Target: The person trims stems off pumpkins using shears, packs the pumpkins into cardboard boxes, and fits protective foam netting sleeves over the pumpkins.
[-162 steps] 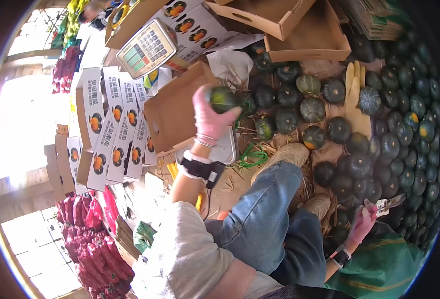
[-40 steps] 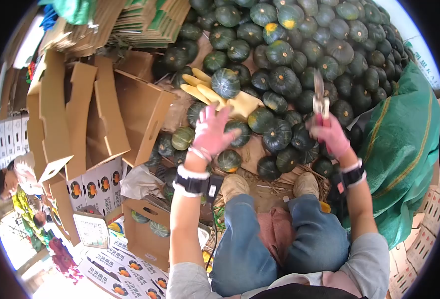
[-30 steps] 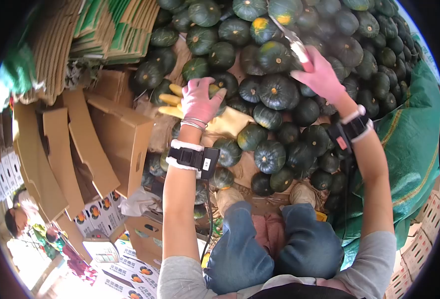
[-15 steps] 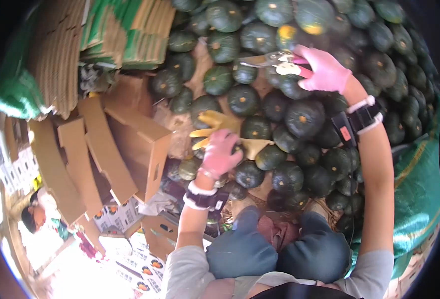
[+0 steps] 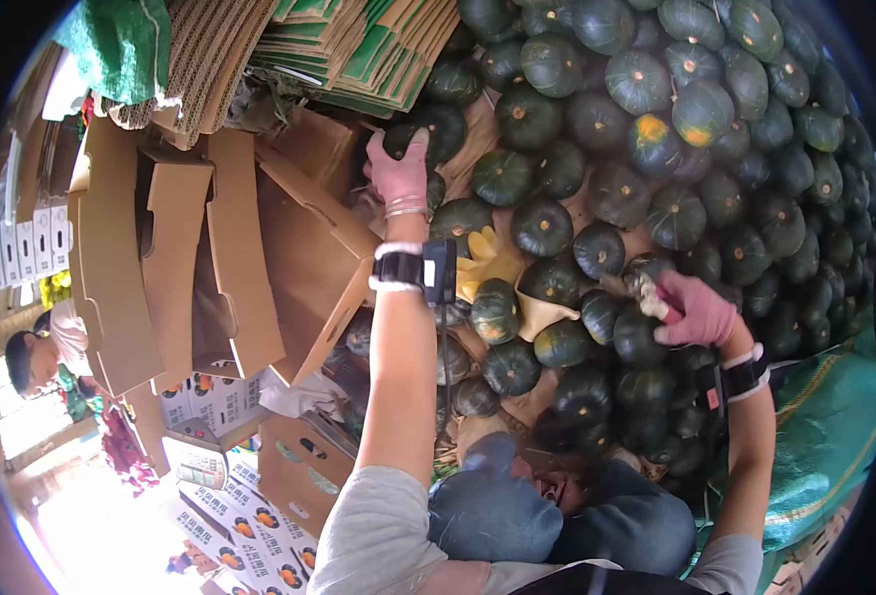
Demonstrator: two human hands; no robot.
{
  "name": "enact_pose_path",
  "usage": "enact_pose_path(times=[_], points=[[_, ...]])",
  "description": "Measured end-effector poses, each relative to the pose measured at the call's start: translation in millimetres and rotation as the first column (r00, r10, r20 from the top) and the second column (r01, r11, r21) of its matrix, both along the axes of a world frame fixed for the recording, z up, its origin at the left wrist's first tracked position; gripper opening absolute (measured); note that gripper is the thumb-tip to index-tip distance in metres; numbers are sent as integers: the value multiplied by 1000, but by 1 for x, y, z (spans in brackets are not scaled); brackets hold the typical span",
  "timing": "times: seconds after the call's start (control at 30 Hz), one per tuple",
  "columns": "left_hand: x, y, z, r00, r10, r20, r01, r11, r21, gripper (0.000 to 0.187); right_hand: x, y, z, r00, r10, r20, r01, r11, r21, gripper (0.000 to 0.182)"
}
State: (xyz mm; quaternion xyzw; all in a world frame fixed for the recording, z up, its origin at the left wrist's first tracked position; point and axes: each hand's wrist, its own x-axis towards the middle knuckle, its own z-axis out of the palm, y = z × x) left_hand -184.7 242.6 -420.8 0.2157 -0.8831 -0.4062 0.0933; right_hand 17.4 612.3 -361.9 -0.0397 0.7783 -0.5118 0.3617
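Dark-green pumpkins were spread in a broad heap across the upper and right part of the head view. Open cardboard boxes were stood in a row at the left, and a green sack was placed at lower right. Flattened cartons were stacked beyond the boxes. A yellow glove was laid among the pumpkins.

The left hand was extended to the heap's edge, near the flattened cartons, with thumb and fingers set apart about a dark pumpkin; whether a firm hold had been taken could not be told. The right hand was closed on a pale-handled tool above the heap — its tip was blurred.

Two hazards were judged likely. With a fingertip-only hold, the round pumpkin could be dropped and its neighbours set rolling. With the tool carried low — close to the pumpkins — a rind could be scored.
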Motion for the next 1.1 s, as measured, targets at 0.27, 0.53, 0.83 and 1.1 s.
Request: enact_pose_path(times=[0.27,0.53,0.83,1.1], points=[[42,30,21,649,-760,30,747,645,160,56,30,-14,-5,945,28,-326,13,992,123,57],[-15,25,-37,957,-282,-63,231,877,-420,76,21,-9,-31,587,-796,148,805,553,-214,32],[-39,55,-9,874,-138,466,343,855,-390,96,6,-35,-33,710,-691,-133,704,704,96,29],[25,53,33,877,-444,-185,324,261,909,73,8,-14,-54,700,-714,23,713,697,-78,27]])
